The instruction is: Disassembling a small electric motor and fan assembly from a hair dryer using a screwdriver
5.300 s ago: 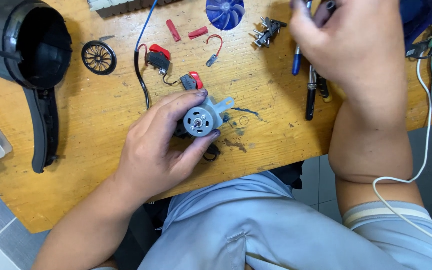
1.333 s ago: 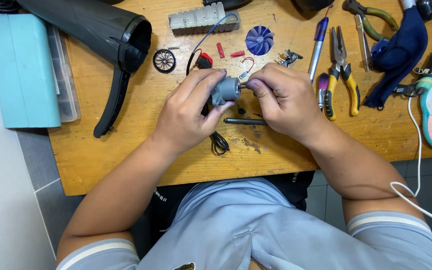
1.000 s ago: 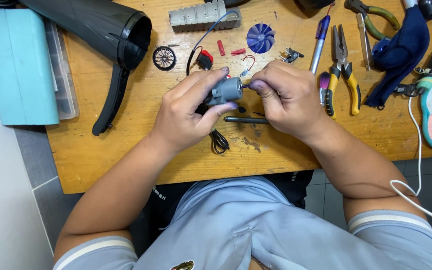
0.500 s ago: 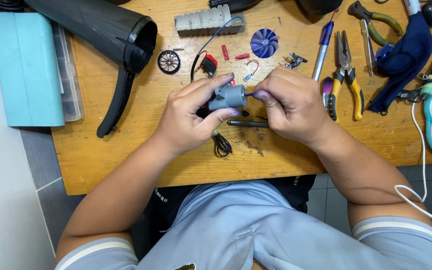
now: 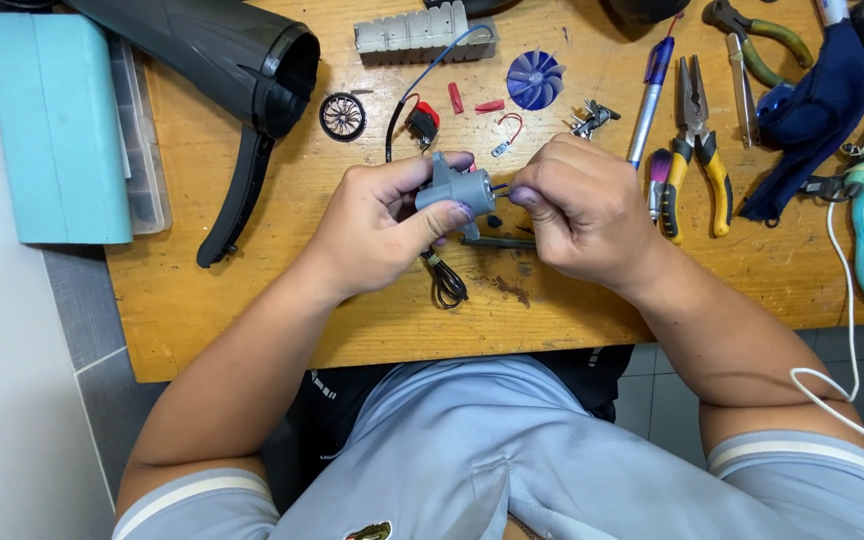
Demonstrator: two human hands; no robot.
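The left hand (image 5: 377, 225) holds a small grey motor (image 5: 457, 188) just above the wooden desk (image 5: 252, 300), its fingers wrapped around the housing with the thumb pressed under it. The right hand (image 5: 577, 205) meets the motor at its shaft end, fingers pinched together on something thin there; whether that is the shaft itself or a small part on it cannot be told, since the fingertips cover it. The grip looks light at that end, so a slip could drop a tiny piece among the loose bits on the desk, and the black cord (image 5: 445, 282) hanging below the motor could snag and tug the housing askew. The blue fan impeller (image 5: 535, 79) lies well apart, beyond the hands, near the black hair dryer shell (image 5: 222, 60) and the yellow-handled pliers (image 5: 694, 140). A dark slim tool (image 5: 500, 242) under the right hand is mostly hidden, and things along the top and right edges are cut off.
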